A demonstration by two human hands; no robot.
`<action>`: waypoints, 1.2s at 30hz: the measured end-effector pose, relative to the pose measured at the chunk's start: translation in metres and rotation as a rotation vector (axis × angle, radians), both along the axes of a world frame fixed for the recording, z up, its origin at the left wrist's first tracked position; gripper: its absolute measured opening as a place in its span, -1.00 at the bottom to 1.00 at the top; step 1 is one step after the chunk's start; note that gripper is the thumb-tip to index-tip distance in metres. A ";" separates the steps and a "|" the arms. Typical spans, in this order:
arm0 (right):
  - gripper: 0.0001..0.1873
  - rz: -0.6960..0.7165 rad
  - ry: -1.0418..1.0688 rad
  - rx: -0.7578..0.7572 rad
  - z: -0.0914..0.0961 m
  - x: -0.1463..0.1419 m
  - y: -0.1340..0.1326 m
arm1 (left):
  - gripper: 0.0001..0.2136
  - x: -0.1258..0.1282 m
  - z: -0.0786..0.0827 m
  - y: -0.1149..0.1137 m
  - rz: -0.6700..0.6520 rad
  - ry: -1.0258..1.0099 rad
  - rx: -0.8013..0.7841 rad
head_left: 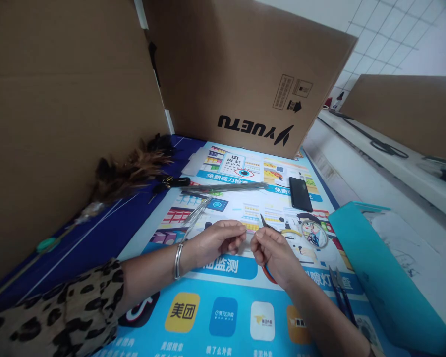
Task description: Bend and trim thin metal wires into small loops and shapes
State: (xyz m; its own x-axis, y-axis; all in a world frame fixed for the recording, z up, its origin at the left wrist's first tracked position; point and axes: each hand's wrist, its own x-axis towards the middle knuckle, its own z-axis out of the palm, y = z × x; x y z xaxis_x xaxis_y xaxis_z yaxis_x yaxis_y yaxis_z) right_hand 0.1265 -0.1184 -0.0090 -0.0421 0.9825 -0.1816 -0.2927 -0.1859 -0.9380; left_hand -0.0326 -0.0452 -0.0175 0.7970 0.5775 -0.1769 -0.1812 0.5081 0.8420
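My left hand (223,237) and my right hand (275,250) face each other over the printed table cover (230,310). Thumb and forefinger are pinched together on each hand, and the fingertips are a small gap apart. Whatever they hold is too fine or too hidden to make out. A tool with a dark pointed tip (266,222) and an orange-red handle (269,274) lies partly covered by my right hand. Just beyond it are a yellow ring (290,232) and a round clear dish (314,234) with small coloured bits. Loose thin wires (197,212) lie beyond my left hand.
A bundle of thin wires (226,188) lies across the cover, near a black-handled tool (179,182) and brown feathers (128,166). Right of it is a black phone (300,194). Dark pointed tools (342,296) and a teal folder (386,277) lie right. Cardboard (245,74) stands behind.
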 end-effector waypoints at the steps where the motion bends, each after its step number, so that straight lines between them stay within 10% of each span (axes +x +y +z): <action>1: -0.78 -0.003 0.000 0.000 0.000 0.000 0.000 | -0.77 0.000 0.000 0.000 -0.002 0.005 0.004; 23: -0.75 -0.004 -0.050 -0.018 0.003 0.001 0.001 | -0.79 -0.002 -0.002 0.003 -0.008 -0.022 -0.038; 36: -0.87 -0.197 -1.001 0.312 -0.001 0.003 -0.001 | -0.77 -0.005 0.001 0.006 0.041 0.071 0.071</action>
